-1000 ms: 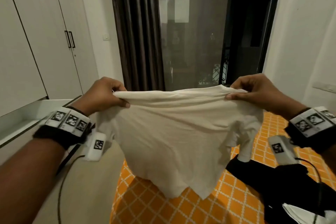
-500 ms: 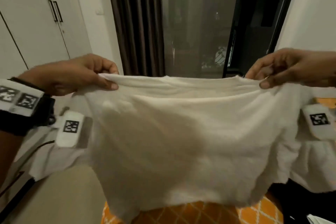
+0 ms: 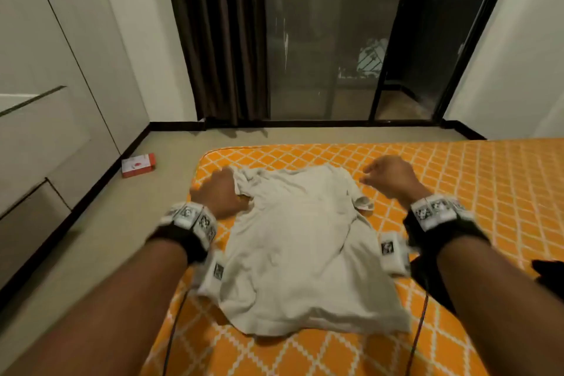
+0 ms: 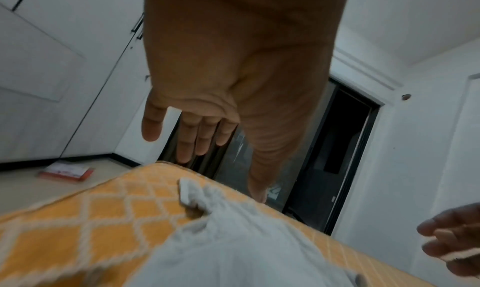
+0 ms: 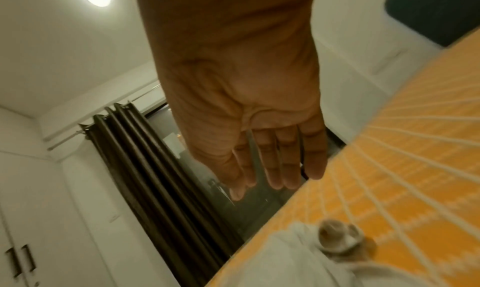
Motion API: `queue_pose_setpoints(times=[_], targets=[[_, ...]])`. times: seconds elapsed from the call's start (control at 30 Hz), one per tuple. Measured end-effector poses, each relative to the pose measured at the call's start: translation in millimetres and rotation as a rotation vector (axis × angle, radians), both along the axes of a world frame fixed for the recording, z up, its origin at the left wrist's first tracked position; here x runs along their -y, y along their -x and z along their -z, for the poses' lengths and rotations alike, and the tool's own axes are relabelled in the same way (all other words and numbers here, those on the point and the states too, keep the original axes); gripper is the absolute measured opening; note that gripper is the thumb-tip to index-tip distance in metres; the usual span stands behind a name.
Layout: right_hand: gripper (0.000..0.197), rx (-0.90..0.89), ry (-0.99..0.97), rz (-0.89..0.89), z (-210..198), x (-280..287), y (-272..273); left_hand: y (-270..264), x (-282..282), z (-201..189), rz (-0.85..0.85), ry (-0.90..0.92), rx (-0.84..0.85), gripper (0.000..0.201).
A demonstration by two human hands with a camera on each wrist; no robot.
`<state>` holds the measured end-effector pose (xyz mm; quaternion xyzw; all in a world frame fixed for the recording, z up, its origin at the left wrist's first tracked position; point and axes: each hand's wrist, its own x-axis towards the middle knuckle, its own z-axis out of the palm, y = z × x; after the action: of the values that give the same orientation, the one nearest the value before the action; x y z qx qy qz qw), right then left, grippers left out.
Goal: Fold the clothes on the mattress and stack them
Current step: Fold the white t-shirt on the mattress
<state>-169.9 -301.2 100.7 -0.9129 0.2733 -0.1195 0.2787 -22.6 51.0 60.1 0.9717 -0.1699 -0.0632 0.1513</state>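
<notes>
**White T-shirt flat on mattress, both hands free**

Near: both forearms reach in over the near edge of the mattress (image 3: 457,180), each with a black wrist strap carrying white marker tags. Cables trail off both straps toward the near edge.

White T-shirt (image 3: 300,250) lies spread on the orange diamond-pattern mattress, close to its left edge, hem toward the near edge, collar toward the far edge. Not folded. Fabric is wrinkled; right sleeve is bunched up into a small roll.

A dark garment (image 3: 549,272) sits at the right side of the mattress, well apart from the shirt (only a corner of it is in view).

Left hand (image 3: 218,192) is over the shirt's left shoulder, near the far-left corner of the mattress. Wrist view shows its fingers (image 4: 192,139) straight and spread, holding nothing.

Right hand (image 3: 389,177) hovers just past the right shoulder, above bare mattress. Its fingers (image 5: 288,162) are extended and loose, gripping nothing.

Far: a red-and-white box (image 3: 138,164) lies on the floor off the left edge, by the wardrobe (image 3: 45,70). Beyond that, a dark curtain (image 3: 219,40) beside a glass sliding door (image 3: 329,40).
</notes>
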Motion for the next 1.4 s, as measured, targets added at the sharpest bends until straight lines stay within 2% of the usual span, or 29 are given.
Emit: queue_pose_setpoints(times=[0.03, 0.1, 0.2, 0.33, 0.43, 0.5, 0.57, 0.63, 0.7, 0.77, 0.83, 0.93, 1.03, 1.07, 1.13, 1.2, 1.3, 1.37, 1.4], targets=[[0.013, -0.022, -0.075, 0.057, 24, -3, 15, 13, -9, 26, -0.033, -0.020, -0.089, 0.128], [0.028, -0.145, -0.140, 0.137, 68, -6, 43, 46, -29, 72, -0.111, -0.015, -0.249, 0.130], [0.044, -0.450, -0.141, 0.144, 114, -15, 77, 93, -49, 119, -0.197, -0.006, -0.299, 0.106], [0.032, -0.619, -0.161, 0.155, 137, -26, 108, 120, -55, 124, -0.311, -0.020, -0.263, 0.070], [0.029, -0.657, -0.239, 0.174, 138, -22, 122, 119, -55, 107, -0.301, 0.029, -0.321, 0.026], [0.031, -0.504, -0.419, 0.179, 130, -16, 130, 115, -59, 89, -0.233, 0.096, -0.371, 0.031], [0.028, -0.207, -0.606, 0.223, 107, -15, 138, 112, -68, 64, -0.186, 0.310, -0.409, 0.044], [0.026, 0.037, -0.775, 0.251, 77, -20, 146, 117, -80, 39, -0.179, 0.512, -0.430, 0.048], [0.020, 0.146, -0.754, 0.242, 54, -21, 154, 129, -90, 19, -0.168, 0.555, -0.437, 0.042], [0.025, 0.121, -0.540, 0.217, 50, -13, 165, 141, -99, 15, -0.171, 0.490, -0.449, 0.039], [0.036, 0.000, -0.385, 0.155, 55, -4, 178, 153, -107, 25, -0.181, 0.366, -0.475, 0.042], [0.051, -0.258, -0.330, 0.130, 66, 4, 202, 173, -111, 43, -0.124, 0.093, -0.543, 0.039], [0.068, -0.500, -0.296, 0.062, 92, 18, 217, 190, -105, 51, -0.055, -0.163, -0.547, 0.022], [0.067, -0.590, -0.251, 0.031, 96, 15, 221, 195, -102, 52, -0.016, -0.263, -0.520, 0.025], [0.054, -0.794, -0.065, 0.014, 100, 2, 229, 201, -98, 52, 0.056, -0.433, -0.440, 0.047], [0.045, -0.921, 0.104, 0.012, 111, -4, 235, 202, -93, 54, 0.120, -0.519, -0.424, 0.049], [0.038, -1.004, 0.228, -0.009, 122, -6, 237, 201, -85, 59, 0.221, -0.685, -0.450, 0.026], [0.031, -0.933, 0.270, -0.010, 111, -11, 233, 197, -82, 58, 0.263, -0.769, -0.385, 0.030], [0.047, -0.843, 0.256, 0.013, 108, -12, 228, 196, -80, 57, 0.276, -0.784, -0.333, 0.040]])
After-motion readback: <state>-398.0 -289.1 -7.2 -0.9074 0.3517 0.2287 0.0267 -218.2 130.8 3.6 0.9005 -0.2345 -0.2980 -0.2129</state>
